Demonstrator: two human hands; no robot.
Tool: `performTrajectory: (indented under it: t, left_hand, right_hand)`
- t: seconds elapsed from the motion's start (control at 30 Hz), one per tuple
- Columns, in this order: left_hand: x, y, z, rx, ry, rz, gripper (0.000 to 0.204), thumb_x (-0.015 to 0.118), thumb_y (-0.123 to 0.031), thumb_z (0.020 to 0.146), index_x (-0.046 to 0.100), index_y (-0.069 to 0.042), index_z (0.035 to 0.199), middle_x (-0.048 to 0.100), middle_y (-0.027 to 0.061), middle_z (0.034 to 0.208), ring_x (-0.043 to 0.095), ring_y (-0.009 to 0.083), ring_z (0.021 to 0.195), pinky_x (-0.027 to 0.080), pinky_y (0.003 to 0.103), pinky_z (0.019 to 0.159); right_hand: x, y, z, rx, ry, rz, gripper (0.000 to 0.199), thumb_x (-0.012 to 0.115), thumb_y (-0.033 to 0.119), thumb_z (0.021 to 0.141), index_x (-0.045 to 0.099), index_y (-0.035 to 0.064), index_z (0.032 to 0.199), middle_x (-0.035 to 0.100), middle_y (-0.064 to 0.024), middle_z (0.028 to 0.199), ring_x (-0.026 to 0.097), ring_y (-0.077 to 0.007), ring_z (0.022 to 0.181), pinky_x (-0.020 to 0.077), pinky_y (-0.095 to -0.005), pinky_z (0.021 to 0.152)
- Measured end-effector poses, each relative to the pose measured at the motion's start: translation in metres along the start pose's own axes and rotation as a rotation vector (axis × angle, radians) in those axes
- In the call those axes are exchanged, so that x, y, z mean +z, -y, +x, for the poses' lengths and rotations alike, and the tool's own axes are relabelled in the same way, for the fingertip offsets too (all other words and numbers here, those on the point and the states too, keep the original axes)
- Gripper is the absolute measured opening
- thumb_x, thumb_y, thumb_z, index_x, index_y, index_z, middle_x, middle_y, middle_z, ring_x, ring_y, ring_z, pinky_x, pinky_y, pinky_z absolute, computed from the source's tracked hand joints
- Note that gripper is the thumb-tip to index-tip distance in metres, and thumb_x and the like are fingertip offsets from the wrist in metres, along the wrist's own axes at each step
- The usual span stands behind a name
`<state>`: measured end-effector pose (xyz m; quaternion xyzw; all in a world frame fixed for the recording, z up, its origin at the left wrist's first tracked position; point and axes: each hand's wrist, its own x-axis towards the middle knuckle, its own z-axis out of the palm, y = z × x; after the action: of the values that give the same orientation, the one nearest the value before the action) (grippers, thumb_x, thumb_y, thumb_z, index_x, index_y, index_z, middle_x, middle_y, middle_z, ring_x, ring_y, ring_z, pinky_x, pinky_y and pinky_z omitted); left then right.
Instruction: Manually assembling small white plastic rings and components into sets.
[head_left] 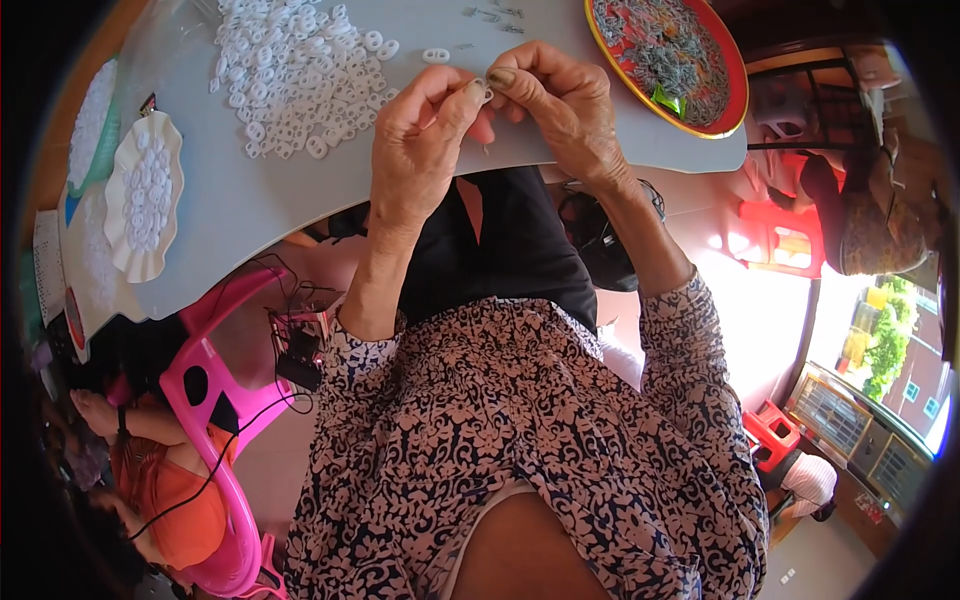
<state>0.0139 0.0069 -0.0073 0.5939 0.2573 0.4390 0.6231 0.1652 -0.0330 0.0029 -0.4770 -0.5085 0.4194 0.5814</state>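
My left hand (425, 140) and my right hand (565, 105) meet over the table's near edge, both with fingers pinched together. A small white plastic piece (488, 96) shows at the left thumb tip; most of it is covered by fingers. Whatever the right fingertips pinch is too small and hidden to make out. To the left of my hands spreads a heap of white oval plastic pieces with holes (290, 75). One single white oval piece (436, 56) lies just beyond my left hand. Several small grey metal pieces (495, 14) lie farther back.
A red round tray (738, 95) with many grey metal pieces and a green scrap stands at the right. On the left a scalloped cream dish (118, 215) holds white pieces. A pink chair (190, 380) and a person in orange (185, 500) are at the left.
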Motion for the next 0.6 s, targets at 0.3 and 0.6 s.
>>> performTrajectory:
  t: [0.3,0.6]
  left_hand:
    - [0.016,0.003,-0.003,0.196,-0.18,0.232,0.01,0.055,-0.01,0.091,0.057,-0.001,0.089,0.06,0.0016,0.069,0.056,0.0068,0.061,0.042,0.02,0.05]
    - [0.009,-0.004,-0.004,0.031,-0.117,0.073,0.012,0.057,-0.012,0.09,0.058,0.0,0.088,0.061,0.0014,0.07,0.055,0.0052,0.062,0.04,0.019,0.053]
  right_hand:
    - [0.004,0.003,0.002,0.029,-0.037,-0.034,0.018,0.063,0.017,0.089,0.062,-0.0005,0.085,0.06,0.0003,0.069,0.051,-0.0039,0.063,0.0428,-0.0186,0.056]
    - [0.003,0.005,0.001,0.047,-0.025,0.004,0.018,0.061,0.018,0.09,0.062,0.0001,0.089,0.058,0.001,0.07,0.051,-0.004,0.064,0.0435,-0.0201,0.058]
